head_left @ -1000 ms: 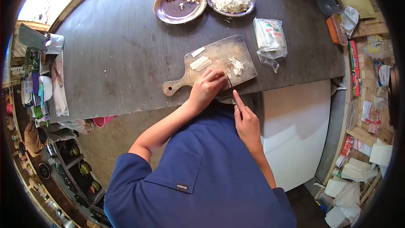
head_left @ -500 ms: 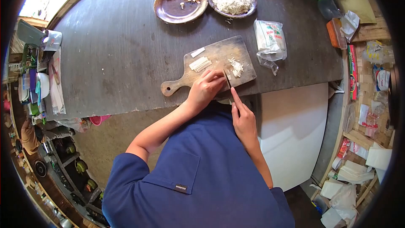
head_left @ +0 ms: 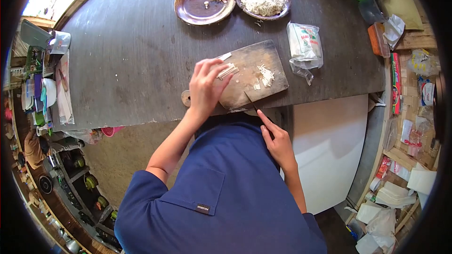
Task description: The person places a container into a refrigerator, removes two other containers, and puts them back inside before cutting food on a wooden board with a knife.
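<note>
My left hand is over the left part of the wooden cutting board, fingers apart, beside a small stack of pale slices. It partly covers the stack and the board's handle. My right hand grips a knife by its handle, at the board's near edge, with the blade tip pointing over the wood. A small pile of thin white strips lies on the right part of the board. Small flat pieces lie near it, and another pale slice rests at the far left edge.
Beyond the board, a brown plate holds small brownish pieces. Beside it stands a dish heaped with white shreds. A printed plastic package lies right of the board on the dark table. Kitchen items line both sides.
My left hand has left the knife blade and moved left toward the stack of slices, its fingers spreading. The knife has dropped slightly toward me, leaving small flat pieces by the strips.
</note>
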A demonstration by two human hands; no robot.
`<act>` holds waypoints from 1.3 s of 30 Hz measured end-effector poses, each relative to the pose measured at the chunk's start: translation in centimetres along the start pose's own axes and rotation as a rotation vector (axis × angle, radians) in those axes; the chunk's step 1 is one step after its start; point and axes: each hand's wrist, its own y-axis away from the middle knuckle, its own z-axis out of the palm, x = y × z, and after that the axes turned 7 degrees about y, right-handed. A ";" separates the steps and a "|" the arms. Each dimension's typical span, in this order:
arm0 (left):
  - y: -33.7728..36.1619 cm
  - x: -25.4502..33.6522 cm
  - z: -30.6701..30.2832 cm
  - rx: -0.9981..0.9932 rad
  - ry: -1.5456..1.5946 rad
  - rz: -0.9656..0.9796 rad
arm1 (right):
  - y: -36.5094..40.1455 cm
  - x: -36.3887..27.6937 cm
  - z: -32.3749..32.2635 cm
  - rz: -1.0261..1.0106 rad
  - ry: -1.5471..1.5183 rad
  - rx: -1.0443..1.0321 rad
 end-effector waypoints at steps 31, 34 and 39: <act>-1.9 0.4 1.1 -0.180 0.243 0.103 | -2.4 0.9 -1.9 0.294 -0.336 -0.079; -0.7 2.2 1.7 -0.359 0.513 0.003 | -1.8 1.2 -1.4 0.333 -0.387 0.000; 1.0 2.5 4.2 -0.380 0.341 0.055 | -1.5 0.6 -1.1 0.315 -0.325 0.034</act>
